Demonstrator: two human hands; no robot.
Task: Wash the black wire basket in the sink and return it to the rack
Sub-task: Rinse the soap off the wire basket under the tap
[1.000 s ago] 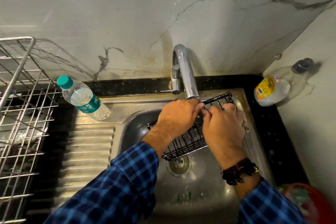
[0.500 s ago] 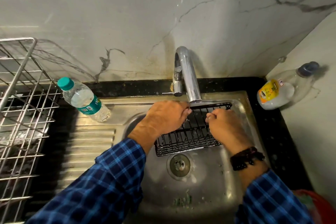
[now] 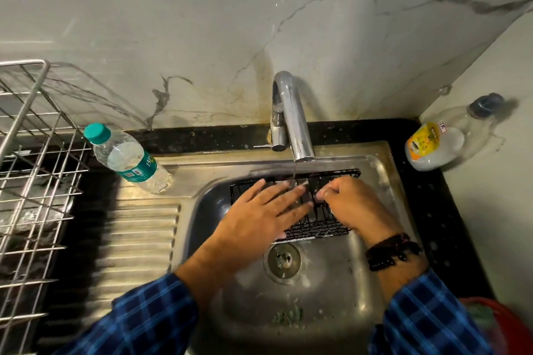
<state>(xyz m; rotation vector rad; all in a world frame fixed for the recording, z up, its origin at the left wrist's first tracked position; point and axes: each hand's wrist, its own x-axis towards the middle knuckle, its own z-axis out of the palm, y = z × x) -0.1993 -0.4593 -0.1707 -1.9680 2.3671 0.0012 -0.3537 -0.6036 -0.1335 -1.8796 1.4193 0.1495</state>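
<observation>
While a thin stream falls from the chrome tap [image 3: 291, 118] just beyond the hands, the steel sink [image 3: 331, 311] sits in a black tabletop [image 3: 444, 225] under a veined marble wall [image 3: 202, 23]. A water bottle [image 3: 129, 158] and wire rack [image 3: 31, 181] stand out past the left hand [image 3: 259, 219], and a detergent bottle [image 3: 432, 147] stands beyond the right hand [image 3: 354, 204]. Low in the basin beneath both hands lies the black wire basket [image 3: 323, 225], a thin dark grid; the left hand rests flat on it with fingers straight and spread, while the right hand's fingers curl onto its wires.
</observation>
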